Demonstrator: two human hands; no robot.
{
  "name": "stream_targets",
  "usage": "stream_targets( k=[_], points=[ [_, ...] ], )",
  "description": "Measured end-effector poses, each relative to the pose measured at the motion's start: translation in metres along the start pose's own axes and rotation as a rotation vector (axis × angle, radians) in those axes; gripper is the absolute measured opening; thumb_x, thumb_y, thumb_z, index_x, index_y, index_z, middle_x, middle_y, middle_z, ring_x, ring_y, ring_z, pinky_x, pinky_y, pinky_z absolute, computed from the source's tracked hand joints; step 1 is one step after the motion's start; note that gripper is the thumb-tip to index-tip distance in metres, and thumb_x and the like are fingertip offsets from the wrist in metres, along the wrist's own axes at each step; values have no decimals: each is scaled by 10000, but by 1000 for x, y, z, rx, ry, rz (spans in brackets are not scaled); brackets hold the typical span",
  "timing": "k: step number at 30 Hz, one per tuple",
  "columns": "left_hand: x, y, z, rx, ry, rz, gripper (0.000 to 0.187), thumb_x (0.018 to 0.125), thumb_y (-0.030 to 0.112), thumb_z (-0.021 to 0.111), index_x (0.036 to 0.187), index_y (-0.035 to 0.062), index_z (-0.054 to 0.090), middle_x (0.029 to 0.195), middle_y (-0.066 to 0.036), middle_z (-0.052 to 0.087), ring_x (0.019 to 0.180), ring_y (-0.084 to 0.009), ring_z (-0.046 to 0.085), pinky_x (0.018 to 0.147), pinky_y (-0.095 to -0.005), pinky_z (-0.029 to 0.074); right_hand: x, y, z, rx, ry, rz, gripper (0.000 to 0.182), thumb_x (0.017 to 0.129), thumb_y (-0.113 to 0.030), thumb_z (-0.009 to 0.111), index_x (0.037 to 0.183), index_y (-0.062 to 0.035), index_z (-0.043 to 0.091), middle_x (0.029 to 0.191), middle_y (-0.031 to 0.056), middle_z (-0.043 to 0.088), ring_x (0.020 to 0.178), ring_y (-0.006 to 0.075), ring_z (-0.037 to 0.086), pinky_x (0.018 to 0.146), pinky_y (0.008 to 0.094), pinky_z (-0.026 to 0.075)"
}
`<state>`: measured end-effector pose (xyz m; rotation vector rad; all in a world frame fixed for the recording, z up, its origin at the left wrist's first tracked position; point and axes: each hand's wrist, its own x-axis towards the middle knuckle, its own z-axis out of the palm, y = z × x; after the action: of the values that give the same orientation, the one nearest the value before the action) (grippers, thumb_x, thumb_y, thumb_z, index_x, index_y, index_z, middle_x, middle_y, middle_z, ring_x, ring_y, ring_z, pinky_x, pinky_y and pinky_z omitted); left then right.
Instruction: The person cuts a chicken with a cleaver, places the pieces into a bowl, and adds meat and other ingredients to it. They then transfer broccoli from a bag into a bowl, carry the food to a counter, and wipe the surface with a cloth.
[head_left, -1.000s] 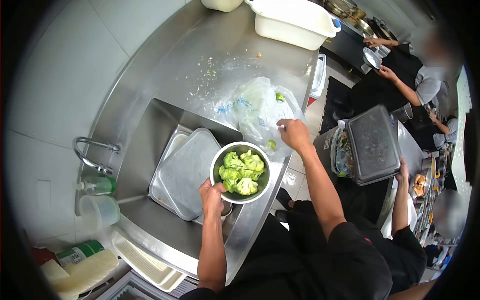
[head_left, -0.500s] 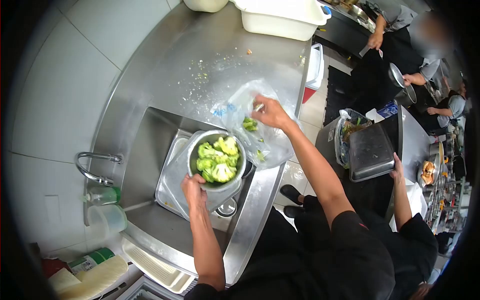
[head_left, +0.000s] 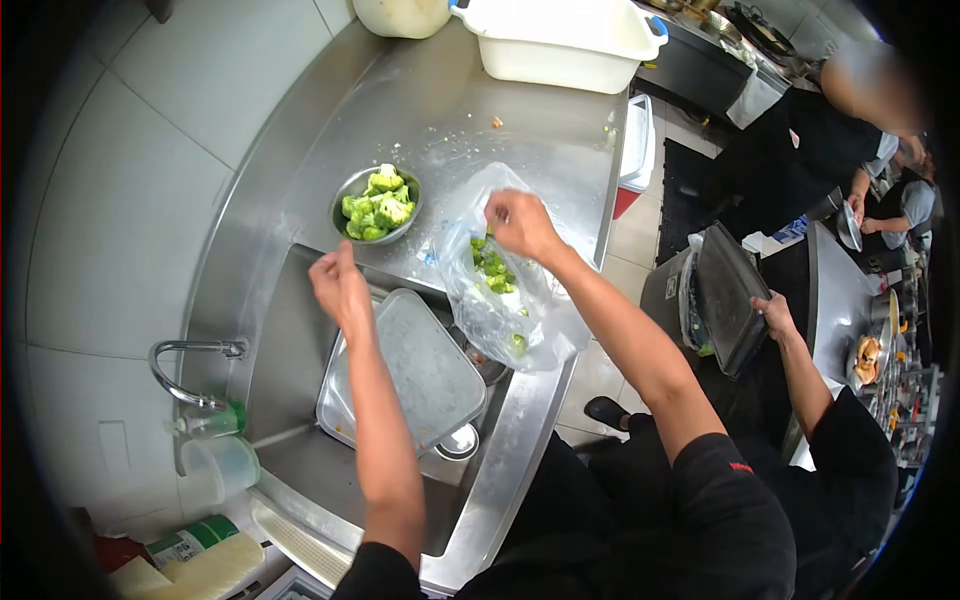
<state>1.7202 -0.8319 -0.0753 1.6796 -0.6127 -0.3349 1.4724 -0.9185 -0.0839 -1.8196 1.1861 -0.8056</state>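
A metal bowl heaped with broccoli florets stands on the steel counter at the sink's far edge. Just below it in view is my left hand, empty, its fingers loosely bent and apart, not gripping the rim. My right hand is closed on the upper part of a clear plastic bag, though its fingertips are partly hidden. Small green broccoli pieces lie inside the bag, which rests on the counter and hangs over the sink's corner.
A tray sits in the sink below a faucet. Crumbs dot the counter, and a white tub stands at its far end. At right, a co-worker's hand holds a dark pan over a lined bin.
My left hand has moved the broccoli bowl from above the sink onto the counter and let it go. The right hand stays at the bag. The co-worker's pan has tipped more steeply.
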Motion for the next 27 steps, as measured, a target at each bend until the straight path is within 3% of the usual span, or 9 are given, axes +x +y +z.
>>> stream_targets(
  k=[3,5,10,12,13,18,20,22,27],
  points=[
    [-105,97,-3,-457,-578,-9,71,864,67,519,880,21,570,713,-46,587,569,-97,566,523,-219,477,-15,7,7,-402,-45,-211,252,676,-206,666,884,-67,639,1001,130,590,977,286,529,790,421,452],
    [-139,83,27,-124,-885,265,126,759,20,572,881,0,598,740,-117,616,663,-230,607,607,-308,494,-9,12,18,-618,-240,-181,393,685,-298,666,998,-65,621,1248,154,453,1200,331,362,892,481,374],
    [-113,7,81,414,-735,557,301,663,16,602,962,-19,595,775,-174,612,845,-371,577,782,-411,470,6,33,20,-1025,-208,-406,607,676,-496,619,1107,-70,579,1192,189,511,1163,342,428,931,495,337],
    [-95,3,77,619,-556,595,328,704,63,609,1024,-4,587,797,-180,609,894,-377,564,823,-424,452,13,27,10,-517,-444,-75,600,693,-450,632,1122,-38,558,1070,227,578,1044,339,532,896,455,384],
    [-89,1,74,624,-564,599,328,704,63,609,1024,-4,587,797,-180,609,894,-377,564,823,-424,452,13,35,7,-415,-356,-133,588,703,-491,651,1030,-5,601,904,237,622,889,349,599,819,428,441],
    [-66,-6,85,787,-850,511,390,744,155,633,1100,11,570,964,-221,589,934,-406,544,846,-444,442,28,26,-38,-346,-272,-33,584,672,-561,701,807,5,642,744,182,637,731,304,619,702,401,481],
    [-72,-10,88,753,-825,502,387,742,152,632,1098,15,572,1000,-220,583,952,-406,540,849,-446,440,34,24,-47,214,-186,272,513,656,-479,757,795,1,640,710,134,634,682,230,600,662,357,477],
    [-76,-9,91,719,-798,501,383,740,148,631,1096,19,573,1036,-220,576,970,-406,536,853,-448,438,22,-8,-70,191,-207,381,451,610,-412,805,784,-27,649,684,88,626,651,185,578,635,331,469],
    [-70,-15,115,667,-909,680,360,719,80,611,1075,29,583,1090,-209,571,996,-403,532,839,-449,440,-10,7,-79,-548,-314,91,472,610,-464,750,812,-46,665,778,188,636,741,339,607,693,394,476]
  ],
)
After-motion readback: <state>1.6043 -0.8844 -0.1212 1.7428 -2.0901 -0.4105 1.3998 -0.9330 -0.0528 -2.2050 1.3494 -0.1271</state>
